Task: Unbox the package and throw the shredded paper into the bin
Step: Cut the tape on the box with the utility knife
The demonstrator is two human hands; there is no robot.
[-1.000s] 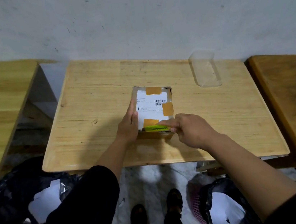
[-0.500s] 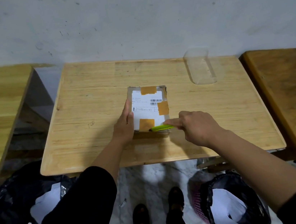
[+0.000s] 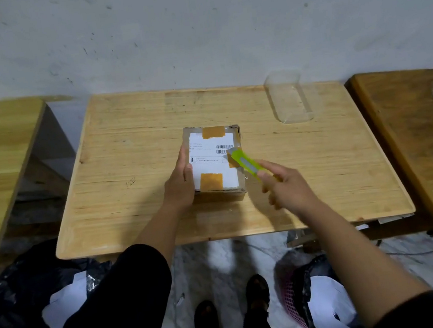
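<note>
Package (image 3: 214,161) sits taped at frame centre on a wooden table (image 3: 125,148); the left hand (image 3: 181,185) rests straight-fingered against its left side, while the right hand (image 3: 286,187) grips a green cutter (image 3: 245,164) at its right edge. Lined bin (image 3: 303,290) stands lower right.

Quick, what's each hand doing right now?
Left hand: open, fingers flat against the box, steadying it.
Right hand: gripping the green cutter.

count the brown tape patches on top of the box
3 show: one at the far edge, one at the near edge, and one on the right edge, partly covered by the green cutter. Tape on the box's sides may be hidden.
</note>
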